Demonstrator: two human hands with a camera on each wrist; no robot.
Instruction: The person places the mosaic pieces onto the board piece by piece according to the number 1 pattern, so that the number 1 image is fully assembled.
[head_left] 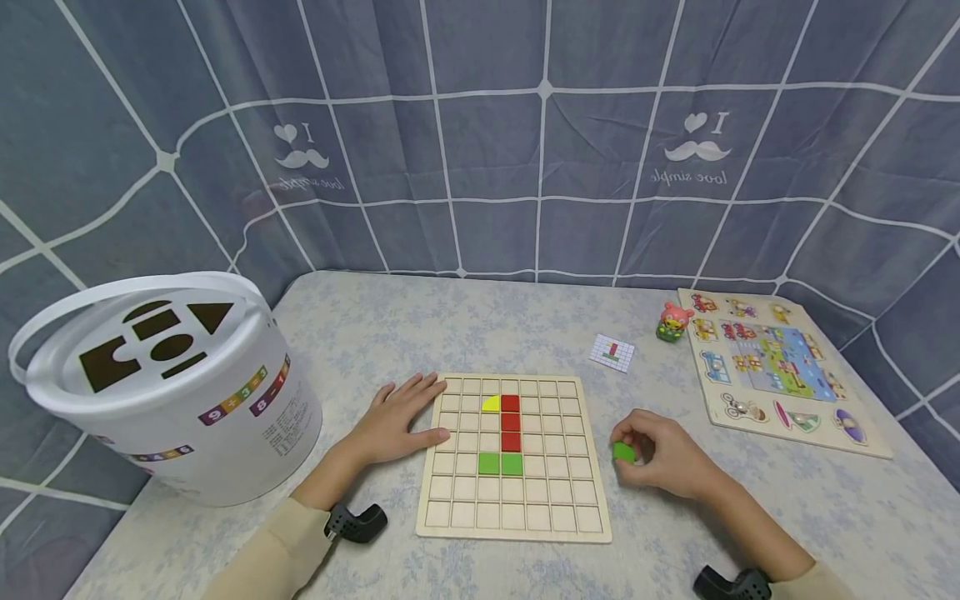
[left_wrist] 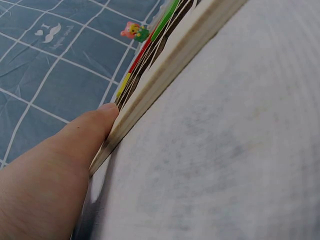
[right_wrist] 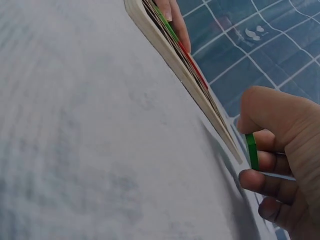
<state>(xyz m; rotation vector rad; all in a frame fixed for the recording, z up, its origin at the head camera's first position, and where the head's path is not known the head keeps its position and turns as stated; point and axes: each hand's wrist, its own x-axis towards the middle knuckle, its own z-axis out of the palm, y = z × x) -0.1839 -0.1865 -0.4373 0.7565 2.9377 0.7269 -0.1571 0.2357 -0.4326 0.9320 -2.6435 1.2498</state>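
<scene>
Right hand (head_left: pixel 663 460): we have a small green tile (head_left: pixel 623 452) pinched between thumb and curled fingers, just off the right edge of the wooden grid board (head_left: pixel 513 457), low over the table (head_left: pixel 420 325). The right wrist view shows the green tile (right_wrist: pixel 252 150) edge-on, thin, held near its rim.

Left hand (head_left: pixel 397 421): flat, fingers straight, resting on the table with the fingertips against the board's left edge; the thumb (left_wrist: pixel 85 135) presses the side of the board (left_wrist: pixel 165 70). It grips nothing.

On the board we see a yellow quarter-round tile (head_left: pixel 491 403), a column of three red tiles (head_left: pixel 510 422) beside and below it, and two green tiles (head_left: pixel 500 463) in a row under the reds. The other cells look bare.

A small pattern card (head_left: pixel 612 352) lies beyond the board, well apart from our hands; its drawing is too small to read surely.

Our judgement on doing this well: keep the left hand braced so the board does not slide. Check the card before choosing a cell. Bring the tile in level, corners squared to the cell walls, and lower it rather than drop it. Our grip sits at the rim, so we can let go cleanly without nudging the seated tiles.

Farther out: a white bucket (head_left: pixel 168 392) with shape slots at left, a picture puzzle board (head_left: pixel 780 367) and a small toy figure (head_left: pixel 672 322) at right.
</scene>
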